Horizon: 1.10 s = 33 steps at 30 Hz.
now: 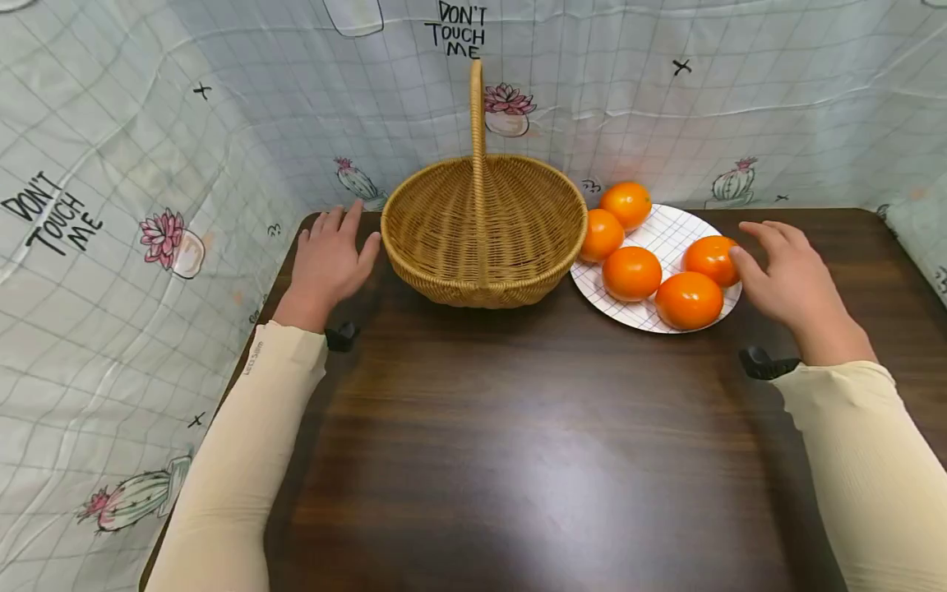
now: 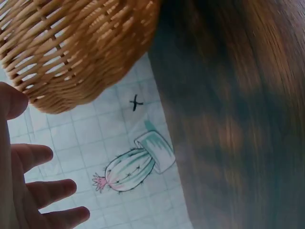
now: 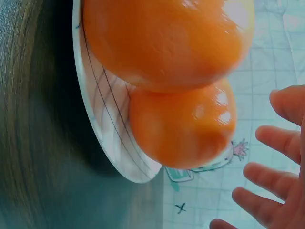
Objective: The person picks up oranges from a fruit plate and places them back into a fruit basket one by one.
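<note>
A wicker basket [image 1: 429, 222] with a tall arched handle stands at the back of the table, nothing inside it. My left hand [image 1: 330, 255] is just left of its rim, fingers spread and holding nothing; the left wrist view has the thumb close to the basket's woven side [image 2: 81, 52]. To the basket's right, several oranges [image 1: 632, 274] sit on a white plate [image 1: 607, 306] with a thin grid pattern. My right hand [image 1: 795, 275] hovers at the plate's right edge, fingers loosely extended beside the nearest orange [image 1: 712, 260]. In the right wrist view, a gap shows between the fingers and the oranges [image 3: 183, 126].
The dark wooden table [image 1: 518, 444] stretches toward me in front of the basket and plate. A white gridded cloth [image 1: 259, 107] with cactus drawings hangs behind the table and along its left side. Dark straps [image 1: 769, 364] circle both wrists.
</note>
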### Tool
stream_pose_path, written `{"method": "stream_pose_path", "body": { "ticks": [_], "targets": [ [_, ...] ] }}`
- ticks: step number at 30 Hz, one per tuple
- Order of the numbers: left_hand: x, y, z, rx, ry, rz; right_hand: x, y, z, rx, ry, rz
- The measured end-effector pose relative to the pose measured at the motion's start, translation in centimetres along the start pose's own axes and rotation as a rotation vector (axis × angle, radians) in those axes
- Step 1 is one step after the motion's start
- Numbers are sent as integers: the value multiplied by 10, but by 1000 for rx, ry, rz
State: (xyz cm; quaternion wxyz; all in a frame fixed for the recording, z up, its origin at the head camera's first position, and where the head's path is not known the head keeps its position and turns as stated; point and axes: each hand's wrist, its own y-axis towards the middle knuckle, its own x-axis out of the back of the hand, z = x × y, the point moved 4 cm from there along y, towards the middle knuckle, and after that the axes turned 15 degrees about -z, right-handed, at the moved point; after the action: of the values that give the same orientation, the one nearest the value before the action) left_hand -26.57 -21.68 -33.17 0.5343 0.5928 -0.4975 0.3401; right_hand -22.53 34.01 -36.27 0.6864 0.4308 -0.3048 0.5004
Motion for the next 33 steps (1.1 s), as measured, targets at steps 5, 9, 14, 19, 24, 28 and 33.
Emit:
{"method": "stream_pose_path", "body": {
  "ticks": [5,9,14,19,24,28,33],
  "targets": [
    [-4,3,-6,57,-188,14,-8,5,3,-30,11,38],
    [-12,4,-10,133,-332,87,-16,7,0,-68,25,93],
    [-19,6,-12,195,-416,152,-22,12,-4,-136,76,151],
    [-27,7,-17,329,-635,209,-23,16,-6,-198,100,189],
    [-40,3,-24,474,-950,204,-24,18,-4,-226,116,224],
    [-45,0,-26,487,-1026,170,-26,18,-2,-237,120,247],
    [-48,-3,-27,491,-1049,103,-27,21,-2,-216,115,176]
  ]
}}
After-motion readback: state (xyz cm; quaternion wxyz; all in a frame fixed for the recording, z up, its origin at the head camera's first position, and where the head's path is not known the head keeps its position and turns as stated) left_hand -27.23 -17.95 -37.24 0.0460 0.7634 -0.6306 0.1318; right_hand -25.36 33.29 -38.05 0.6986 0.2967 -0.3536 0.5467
